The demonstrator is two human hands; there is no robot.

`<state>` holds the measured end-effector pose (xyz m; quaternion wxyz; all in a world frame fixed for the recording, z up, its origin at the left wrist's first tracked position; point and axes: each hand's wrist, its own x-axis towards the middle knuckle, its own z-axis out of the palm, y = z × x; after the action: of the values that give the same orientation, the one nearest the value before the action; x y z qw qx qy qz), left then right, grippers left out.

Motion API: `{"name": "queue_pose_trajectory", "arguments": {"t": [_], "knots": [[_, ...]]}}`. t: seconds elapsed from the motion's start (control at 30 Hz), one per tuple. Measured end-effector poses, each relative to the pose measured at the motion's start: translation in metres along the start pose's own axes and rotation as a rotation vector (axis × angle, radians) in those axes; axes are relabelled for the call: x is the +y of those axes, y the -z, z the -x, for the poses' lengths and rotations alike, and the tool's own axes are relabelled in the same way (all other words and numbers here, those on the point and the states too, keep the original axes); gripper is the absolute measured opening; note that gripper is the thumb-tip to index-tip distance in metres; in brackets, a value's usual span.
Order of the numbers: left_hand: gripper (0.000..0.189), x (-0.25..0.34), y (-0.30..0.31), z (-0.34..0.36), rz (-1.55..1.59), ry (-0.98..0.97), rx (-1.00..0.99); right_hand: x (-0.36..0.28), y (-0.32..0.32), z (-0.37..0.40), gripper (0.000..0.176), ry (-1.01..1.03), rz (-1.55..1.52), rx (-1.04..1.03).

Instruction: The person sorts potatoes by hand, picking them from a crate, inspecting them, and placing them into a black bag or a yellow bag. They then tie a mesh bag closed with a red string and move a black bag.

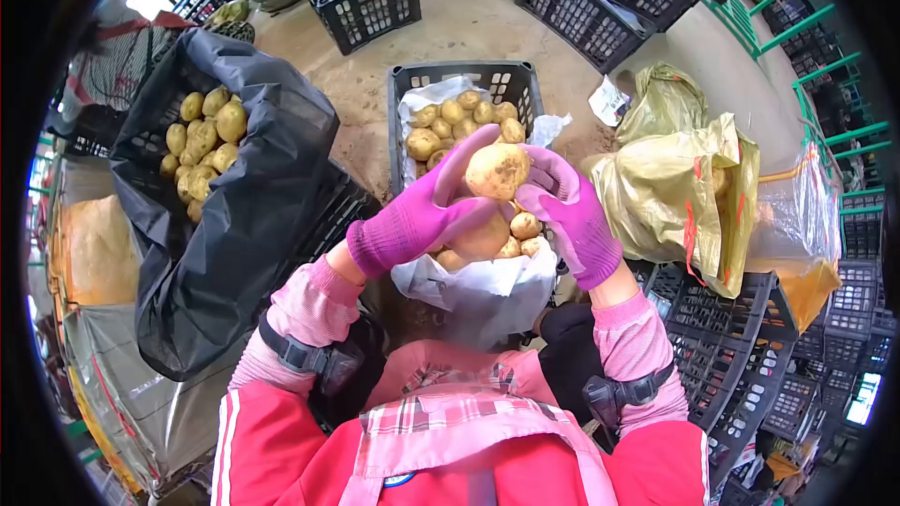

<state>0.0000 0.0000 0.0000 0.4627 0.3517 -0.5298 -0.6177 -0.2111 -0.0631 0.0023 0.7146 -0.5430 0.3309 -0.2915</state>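
Note:
Both hands wear purple gloves above a black crate (401, 94) lined with white paper (483, 290). A large potato (497, 171) with brown dirt marks is between them. The fingers of my right hand (577, 215) curl against its right side. My left hand (417, 215) is closed around its left side. Another large potato (481, 236) shows just under my left hand; whether that hand touches it is unclear. Many smaller potatoes (454, 112) lie in the crate behind and below the hands.
On the left, a dark cloth-lined crate (272, 131) holds potatoes (202, 145). A yellow woven bag (666, 197) stands at the right beside stacked black crates (717, 337). More crates (370, 9) are at the back, with green railings (797, 28) at the far right.

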Motion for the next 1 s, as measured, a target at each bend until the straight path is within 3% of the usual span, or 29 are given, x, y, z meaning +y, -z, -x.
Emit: {"name": "queue_pose_trajectory", "arguments": {"t": [0.07, 0.1, 0.17, 0.33, 0.43, 0.53, 0.63, 0.77, 0.8, 0.9, 0.93, 1.0], "knots": [[0.071, -0.003, -0.018, -0.001, 0.084, 0.044, 0.016, -0.004, 0.004, 0.007, 0.066, 0.044, -0.01, -0.009], [0.067, 0.014, 0.02, 0.009, -0.051, 0.014, 0.049, 0.004, -0.03, -0.024, 0.066, 0.132, 0.012, -0.03], [0.062, -0.001, 0.009, 0.008, -0.071, -0.087, 0.118, 0.0, -0.026, -0.019, 0.065, 0.129, 0.227, -0.021], [0.057, -0.019, 0.015, 0.009, -0.174, 0.053, 0.148, -0.006, -0.032, -0.017, 0.049, 0.299, 0.451, 0.195], [0.058, 0.003, 0.01, 0.011, -0.075, 0.188, 0.066, -0.003, -0.034, -0.016, 0.049, 0.295, 0.427, 0.182], [0.057, 0.016, 0.003, 0.01, 0.137, 0.143, 0.093, -0.002, -0.026, -0.015, 0.047, 0.227, 0.039, 0.138], [0.056, -0.003, 0.003, 0.005, -0.056, -0.011, 0.099, -0.006, -0.035, -0.008, 0.045, 0.262, 0.313, 0.162], [0.059, -0.006, 0.002, 0.002, -0.285, -0.079, 0.124, 0.007, -0.019, -0.013, 0.047, 0.241, 0.227, 0.199], [0.059, -0.008, 0.002, 0.002, -0.17, -0.02, 0.154, 0.008, -0.016, -0.015, 0.048, 0.209, -0.004, 0.139], [0.058, -0.022, 0.004, -0.002, -0.065, 0.039, 0.247, 0.006, -0.018, -0.01, 0.05, 0.078, 0.03, 0.119], [0.058, -0.024, 0.004, -0.003, -0.189, -0.012, 0.279, 0.008, -0.019, -0.011, 0.054, 0.102, 0.107, 0.1], [0.056, -0.017, -0.005, -0.01, 0.57, 0.072, 0.356, 0.016, -0.023, -0.014, 0.062, 0.149, 0.261, 0.064]]}}
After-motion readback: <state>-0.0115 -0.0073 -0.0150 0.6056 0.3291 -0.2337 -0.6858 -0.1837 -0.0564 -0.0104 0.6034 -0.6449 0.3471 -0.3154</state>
